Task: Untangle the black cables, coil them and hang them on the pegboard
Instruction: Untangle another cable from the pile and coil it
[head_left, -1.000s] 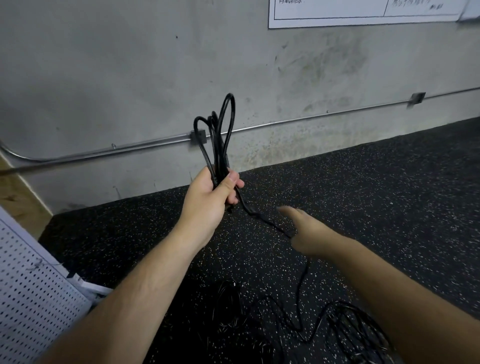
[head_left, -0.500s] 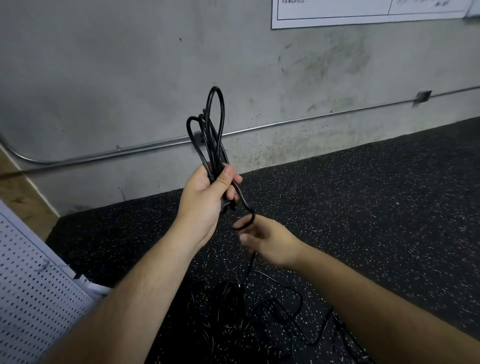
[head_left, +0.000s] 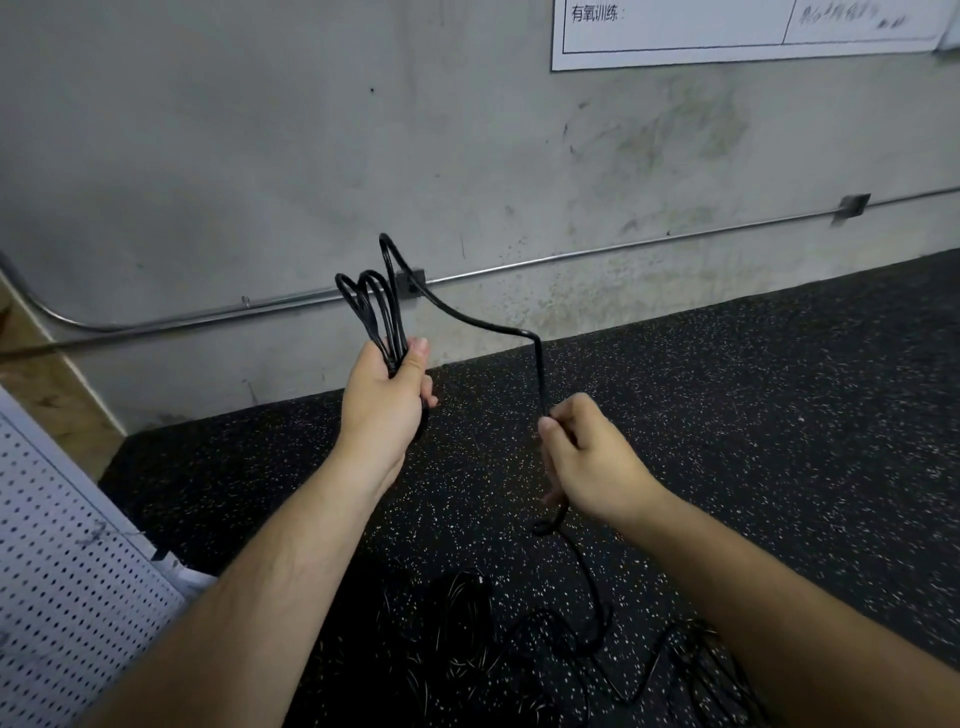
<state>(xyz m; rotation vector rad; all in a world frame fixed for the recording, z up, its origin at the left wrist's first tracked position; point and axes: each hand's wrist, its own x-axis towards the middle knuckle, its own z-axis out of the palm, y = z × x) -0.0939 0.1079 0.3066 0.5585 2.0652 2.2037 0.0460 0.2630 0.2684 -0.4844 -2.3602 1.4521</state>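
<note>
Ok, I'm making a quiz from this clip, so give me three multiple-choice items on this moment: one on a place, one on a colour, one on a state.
1. Where is the pegboard? A) lower left of the view B) on the wall, upper right C) mid-floor
2. What colour is the cable? A) white B) black C) red
3. What is the left hand doing? A) hanging empty B) pressing the floor C) gripping cable loops
Answers: 1 A: its white perforated face fills the lower left corner. 2 B: black along its whole visible run. 3 C: fingers and thumb curl round the loops.
</note>
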